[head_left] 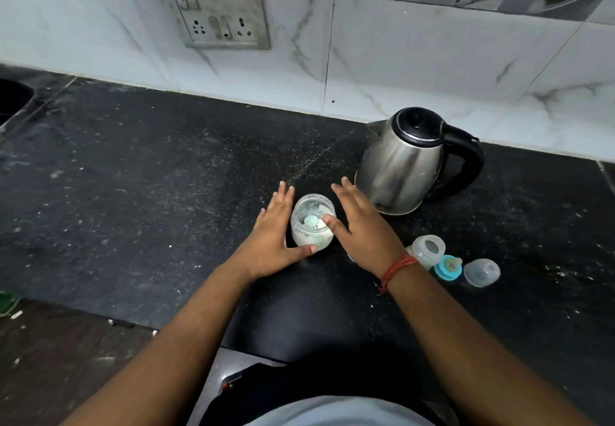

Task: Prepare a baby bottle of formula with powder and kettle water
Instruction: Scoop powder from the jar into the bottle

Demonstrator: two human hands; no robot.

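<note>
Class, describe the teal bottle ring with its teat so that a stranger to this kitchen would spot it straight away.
Start at the steel kettle standing on the black counter by the wall. Come toward the person, to the row of three small pieces beside the right wrist. The ring with the teat is the middle one, between the clear bottle and the clear domed cap, and it alone is bright teal.

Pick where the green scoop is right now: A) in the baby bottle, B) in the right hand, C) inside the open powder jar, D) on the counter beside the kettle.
C: the green scoop lies on the white powder inside the open powder jar, between the two open hands.
</note>
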